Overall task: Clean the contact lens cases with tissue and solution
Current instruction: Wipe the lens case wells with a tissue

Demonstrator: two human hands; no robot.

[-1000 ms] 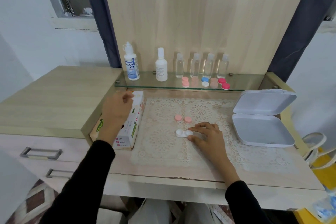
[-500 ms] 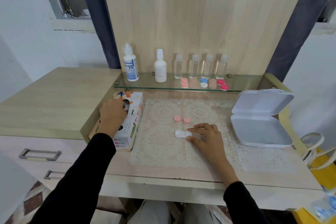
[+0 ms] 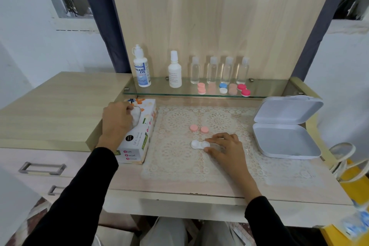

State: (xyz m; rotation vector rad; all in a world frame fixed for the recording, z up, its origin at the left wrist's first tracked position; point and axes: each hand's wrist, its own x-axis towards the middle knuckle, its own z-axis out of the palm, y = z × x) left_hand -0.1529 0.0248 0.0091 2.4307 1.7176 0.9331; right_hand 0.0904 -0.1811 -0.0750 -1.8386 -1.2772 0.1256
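Note:
A white contact lens case (image 3: 196,144) lies open on the lace mat (image 3: 179,166), and my right hand (image 3: 227,146) pinches its right end between thumb and fingertips. Two pink caps (image 3: 199,128) lie just behind it. My left hand (image 3: 116,120) is on top of the tissue box (image 3: 139,136) at the mat's left and grips a white tissue (image 3: 136,116) sticking out of the box slot. On the glass shelf (image 3: 265,92) stand a Dream Eye solution bottle (image 3: 141,68) and a white bottle (image 3: 174,71).
Several small clear bottles (image 3: 219,70) and several coloured lens cases (image 3: 223,88) sit on the shelf. An open white plastic box (image 3: 285,140) lies at the mat's right. A raised wooden counter (image 3: 50,106) is on the left, drawers below it.
My left hand dropped onto the tissue box and took hold of a tissue, which now rises out of the slot. My right hand stayed on the white case.

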